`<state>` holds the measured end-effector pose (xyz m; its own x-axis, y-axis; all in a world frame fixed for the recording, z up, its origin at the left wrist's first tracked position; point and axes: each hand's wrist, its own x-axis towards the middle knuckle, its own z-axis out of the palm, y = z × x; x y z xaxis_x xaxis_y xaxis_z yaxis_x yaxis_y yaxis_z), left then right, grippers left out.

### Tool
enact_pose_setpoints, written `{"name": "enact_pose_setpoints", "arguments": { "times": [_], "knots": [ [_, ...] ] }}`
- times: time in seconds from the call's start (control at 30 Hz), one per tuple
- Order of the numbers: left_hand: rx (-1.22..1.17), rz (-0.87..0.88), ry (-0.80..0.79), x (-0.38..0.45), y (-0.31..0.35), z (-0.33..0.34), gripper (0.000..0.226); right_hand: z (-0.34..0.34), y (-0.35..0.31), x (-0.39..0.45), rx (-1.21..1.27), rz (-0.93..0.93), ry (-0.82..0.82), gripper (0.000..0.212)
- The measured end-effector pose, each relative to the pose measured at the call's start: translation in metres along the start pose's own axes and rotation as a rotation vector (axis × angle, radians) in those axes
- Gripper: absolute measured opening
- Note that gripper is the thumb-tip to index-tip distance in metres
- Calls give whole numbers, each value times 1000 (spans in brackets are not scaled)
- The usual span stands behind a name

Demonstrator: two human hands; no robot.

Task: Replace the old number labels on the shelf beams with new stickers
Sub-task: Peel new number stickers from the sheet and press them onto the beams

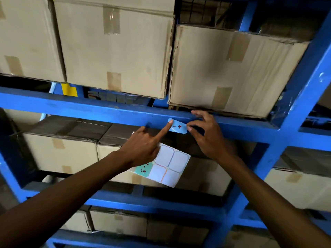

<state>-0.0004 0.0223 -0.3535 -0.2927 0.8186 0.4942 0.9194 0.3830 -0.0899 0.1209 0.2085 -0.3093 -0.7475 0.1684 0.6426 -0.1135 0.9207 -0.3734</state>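
Observation:
A light-blue sticker (178,127) with a red "4" lies against the front of the blue shelf beam (89,107). My left hand (143,147) presses its index fingertip on the sticker's left end while its other fingers hold a white sticker sheet (170,166) below. That sheet has mostly blank cells and one teal label marked "3" (143,170). My right hand (208,135) pinches the sticker's right end between thumb and fingers, with fingertips resting on the beam's top edge.
Taped cardboard boxes (114,47) sit on the shelf above the beam, one (231,72) just over my right hand. More boxes (60,153) fill the lower shelves. A blue upright post (297,111) stands at right; another beam (152,203) runs below.

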Motion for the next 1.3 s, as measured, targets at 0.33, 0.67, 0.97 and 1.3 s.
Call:
{"name": "enact_pose_setpoints", "arguments": {
  "times": [0.33, 0.67, 0.97, 1.3],
  "knots": [
    [68, 17, -46, 8, -5, 9, 82, 1, 4, 1, -18, 29, 16, 16],
    [105, -21, -48, 8, -5, 10, 81, 4, 3, 1, -12, 49, 40, 15],
    [131, -16, -27, 9, -3, 11, 83, 9, 0, 3, -47, 90, 110, 15],
    [124, -11, 7, 7, -2, 11, 84, 18, -1, 5, -100, 124, 188, 13]
  ]
}}
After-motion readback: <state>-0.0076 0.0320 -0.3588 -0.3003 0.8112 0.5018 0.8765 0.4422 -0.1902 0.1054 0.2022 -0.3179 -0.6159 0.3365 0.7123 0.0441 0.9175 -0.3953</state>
